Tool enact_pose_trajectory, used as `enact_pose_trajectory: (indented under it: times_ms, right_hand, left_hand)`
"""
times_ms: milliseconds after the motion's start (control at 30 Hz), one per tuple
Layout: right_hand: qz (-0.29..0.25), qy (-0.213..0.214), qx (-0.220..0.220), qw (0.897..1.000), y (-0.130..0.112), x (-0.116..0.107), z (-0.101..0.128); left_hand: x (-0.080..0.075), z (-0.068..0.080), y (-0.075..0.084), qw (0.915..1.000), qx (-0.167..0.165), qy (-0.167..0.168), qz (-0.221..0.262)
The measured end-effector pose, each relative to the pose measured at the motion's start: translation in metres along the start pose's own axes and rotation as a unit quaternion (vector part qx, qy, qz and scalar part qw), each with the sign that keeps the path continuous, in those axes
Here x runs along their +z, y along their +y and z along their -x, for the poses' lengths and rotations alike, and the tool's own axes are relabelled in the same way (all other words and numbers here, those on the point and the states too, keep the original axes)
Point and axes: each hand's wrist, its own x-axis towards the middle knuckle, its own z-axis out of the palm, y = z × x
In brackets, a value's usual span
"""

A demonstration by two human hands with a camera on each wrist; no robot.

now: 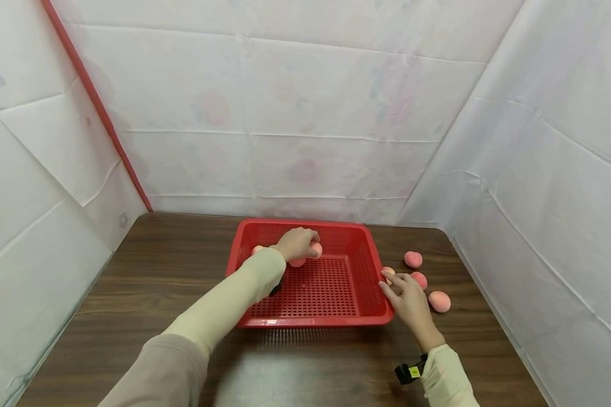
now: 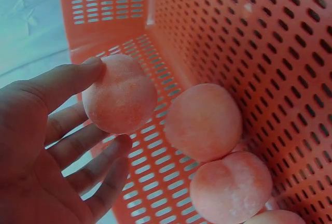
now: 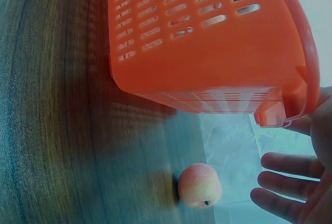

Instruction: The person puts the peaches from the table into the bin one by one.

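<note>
My left hand [image 1: 296, 244] reaches into a red perforated plastic basket [image 1: 313, 323] and holds a peach [image 2: 119, 94] between thumb and fingers, above the slotted floor. Beside it in the basket, along one wall, lie more peaches, among them an orange-pink one [image 2: 205, 123] and one with a crease [image 2: 231, 187]. At the basket's right rim, my right hand [image 1: 411, 299] touches the edge with its thumb and forefinger. Its other fingers [image 3: 285, 185] stretch out straight, free of the basket.
On the brown wooden table [image 1: 147, 294], right of the basket, lie several peaches, including a pink one [image 1: 413, 259] and a paler orange one [image 1: 440, 301]. White floral sheets [image 1: 295, 113] hang as walls behind and at both sides.
</note>
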Motion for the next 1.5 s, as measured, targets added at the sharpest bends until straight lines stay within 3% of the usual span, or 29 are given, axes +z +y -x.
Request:
enact_pose_trajectory:
  times_ms: [367,567,967,1500]
  right_hand:
    - [-0.003,-0.006,0.006,1.0,-0.001,-0.002,-0.001]
    - [0.001,-0.01,0.006,1.0,-0.002,-0.001,-0.001]
    - [0.002,-0.018,0.019,1.0,-0.001,-0.002,-0.001]
    - [0.006,-0.019,0.014,1.0,0.002,-0.002,0.001]
  left_hand:
    - [0.024,-0.009,-0.002,0.9976,0.043,-0.005,-0.055]
    - [0.031,-0.01,-0.001,0.9934,0.042,-0.019,-0.105]
    - [0.042,-0.017,-0.005,0.9927,0.038,-0.01,-0.115]
    - [0.043,-0.018,-0.007,0.9903,0.038,0.016,-0.132]
